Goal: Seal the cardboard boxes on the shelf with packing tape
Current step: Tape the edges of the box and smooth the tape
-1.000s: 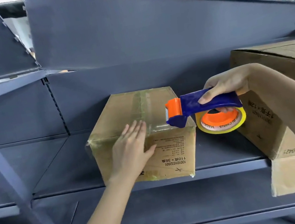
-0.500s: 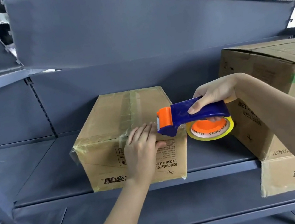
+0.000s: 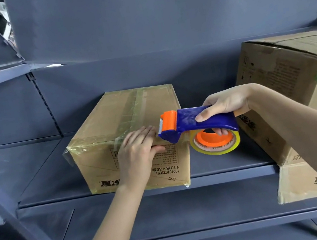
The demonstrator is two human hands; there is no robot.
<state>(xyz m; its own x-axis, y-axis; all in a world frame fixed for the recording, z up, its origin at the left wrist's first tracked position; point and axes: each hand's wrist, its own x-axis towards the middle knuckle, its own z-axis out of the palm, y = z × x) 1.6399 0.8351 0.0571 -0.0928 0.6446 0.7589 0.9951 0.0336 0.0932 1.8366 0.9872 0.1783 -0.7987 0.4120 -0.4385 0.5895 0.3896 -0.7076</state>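
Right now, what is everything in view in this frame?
shelf: one unit, dark grey-blue, several levels
small box: one, brown, taped, middle of shelf
large box: one, brown with green band, right of shelf
paler cardboard: one piece, below large box; box or flap unclear
tape dispenser: one, blue with orange roller, at small box's front top edge
tape roll: one, yellowish on orange core, in dispenser
left hand: flat on small box's front top edge
right hand: grips dispenser handle

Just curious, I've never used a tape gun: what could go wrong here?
The left hand lies flat on the box, fingertips right beside the toothed blade of the tape gun; a slip might nick them. The box sits at the front edge of the shelf, so a hard pull could shift it.
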